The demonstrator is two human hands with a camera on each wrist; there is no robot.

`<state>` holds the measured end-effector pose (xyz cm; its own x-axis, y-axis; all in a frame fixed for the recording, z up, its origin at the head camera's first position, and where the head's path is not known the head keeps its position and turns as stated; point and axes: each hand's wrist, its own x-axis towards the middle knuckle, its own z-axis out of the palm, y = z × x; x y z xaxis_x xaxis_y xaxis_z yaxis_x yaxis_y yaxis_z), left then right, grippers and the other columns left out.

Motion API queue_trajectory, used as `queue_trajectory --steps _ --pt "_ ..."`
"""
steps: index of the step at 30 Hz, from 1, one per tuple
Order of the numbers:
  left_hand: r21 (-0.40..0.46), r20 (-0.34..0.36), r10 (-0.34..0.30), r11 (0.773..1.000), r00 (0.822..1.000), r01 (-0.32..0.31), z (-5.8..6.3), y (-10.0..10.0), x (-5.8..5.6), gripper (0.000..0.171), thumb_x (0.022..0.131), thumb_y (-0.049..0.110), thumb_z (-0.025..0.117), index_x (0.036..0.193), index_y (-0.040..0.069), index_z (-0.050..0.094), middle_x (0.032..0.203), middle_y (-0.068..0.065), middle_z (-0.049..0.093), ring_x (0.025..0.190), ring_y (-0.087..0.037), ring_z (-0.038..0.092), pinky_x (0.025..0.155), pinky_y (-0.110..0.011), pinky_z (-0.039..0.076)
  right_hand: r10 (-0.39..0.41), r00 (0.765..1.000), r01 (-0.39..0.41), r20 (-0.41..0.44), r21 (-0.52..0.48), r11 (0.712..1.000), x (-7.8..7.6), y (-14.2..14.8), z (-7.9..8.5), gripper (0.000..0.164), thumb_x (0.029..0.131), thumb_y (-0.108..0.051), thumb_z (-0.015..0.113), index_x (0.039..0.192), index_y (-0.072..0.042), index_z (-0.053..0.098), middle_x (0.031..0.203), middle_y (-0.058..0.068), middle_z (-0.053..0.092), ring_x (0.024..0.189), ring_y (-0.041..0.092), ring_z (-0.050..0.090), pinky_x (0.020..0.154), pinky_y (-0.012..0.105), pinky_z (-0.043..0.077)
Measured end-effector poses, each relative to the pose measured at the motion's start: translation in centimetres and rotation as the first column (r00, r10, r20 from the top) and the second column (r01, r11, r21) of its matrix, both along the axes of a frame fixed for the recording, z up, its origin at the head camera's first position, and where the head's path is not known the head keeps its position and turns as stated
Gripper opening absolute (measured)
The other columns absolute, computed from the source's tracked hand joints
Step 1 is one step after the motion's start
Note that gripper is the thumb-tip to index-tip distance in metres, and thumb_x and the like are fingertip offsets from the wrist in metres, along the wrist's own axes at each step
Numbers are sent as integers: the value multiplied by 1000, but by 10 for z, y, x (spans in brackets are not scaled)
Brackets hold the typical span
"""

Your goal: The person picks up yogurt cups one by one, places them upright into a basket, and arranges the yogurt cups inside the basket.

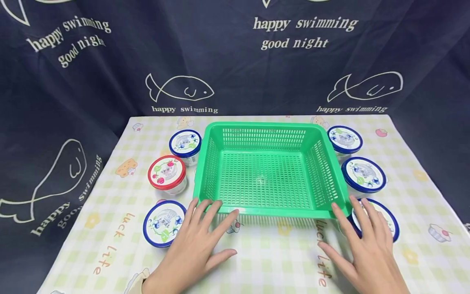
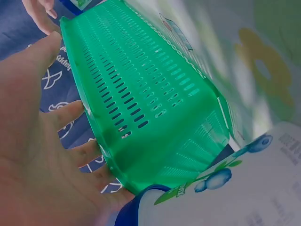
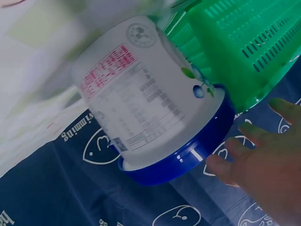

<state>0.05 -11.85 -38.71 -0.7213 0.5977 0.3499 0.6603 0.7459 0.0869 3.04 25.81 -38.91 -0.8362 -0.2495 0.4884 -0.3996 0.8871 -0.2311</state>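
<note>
a dark navy fabric curtain (image 1: 235, 53), printed with pale fish outlines and lettering, hangs behind and to both sides of the scene. before it stands the tabletop (image 1: 279, 257), spread with a white and pale green checked cloth. in the middle of it sits the rectangular green plastic basket (image 1: 264, 179), upright, with slotted walls and a perforated floor that shows bare. both hands are at its near side, fingers loosely spread and gripping nothing: the left hand (image 1: 198, 241) has its fingertips at the near rim by the left corner, while the right hand (image 1: 371, 253) reaches to the near right corner; whether it touches the rim there is hard to tell. round white tubs with printed lids flank the basket, three on each side. on the left are a far blue-rimmed tub (image 1: 185, 141), a red-rimmed tub (image 1: 167, 172) and a near blue-rimmed tub (image 1: 163, 222). on the right run a far blue-lidded tub (image 1: 345, 139), a middle blue-lidded tub (image 1: 363, 174) and a near blue-lidded tub (image 1: 386, 213), partly hidden under the right fingers in the head view.
</note>
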Motion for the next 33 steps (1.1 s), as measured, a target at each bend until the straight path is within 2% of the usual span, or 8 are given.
queue_trajectory --steps 7,13,15,28,33 --pt "5 -8 -36 999 999 36 0 -2 -6 59 101 58 40 150 26 43 140 -16 47 128 -39 41 116 -60 16 -47 998 47 32 3 999 -4 12 -1 86 91 -74 45 149 -11 46 158 24 27 147 44 16 118 59 6" --pt "25 -21 -54 998 998 55 -1 -3 -8 56 103 56 37 148 25 46 137 -17 49 126 -40 44 117 -59 16 -97 992 99 81 -28 995 -10 27 5 86 83 -60 69 151 -15 43 159 23 24 149 41 12 117 61 1" --pt "30 -22 -58 998 998 59 -2 -3 -8 55 103 56 38 148 25 47 137 -17 50 125 -40 45 117 -59 16 -110 990 113 90 -29 993 -11 31 5 87 81 -55 74 152 -15 42 159 23 23 149 41 11 117 62 0" --pt "49 -30 -55 997 998 56 -6 0 -11 53 103 54 38 146 26 49 136 -16 50 124 -38 45 116 -59 16 -152 979 157 133 -34 987 -14 36 -1 82 82 -47 77 149 -12 44 157 26 24 148 44 9 114 66 -3" --pt "79 -45 -57 995 997 60 -7 0 -12 50 100 50 50 143 25 52 133 -16 52 121 -38 47 114 -60 19 -164 978 170 130 -38 985 -15 39 -3 82 82 -48 77 146 -9 46 157 27 25 148 44 10 114 66 -4"
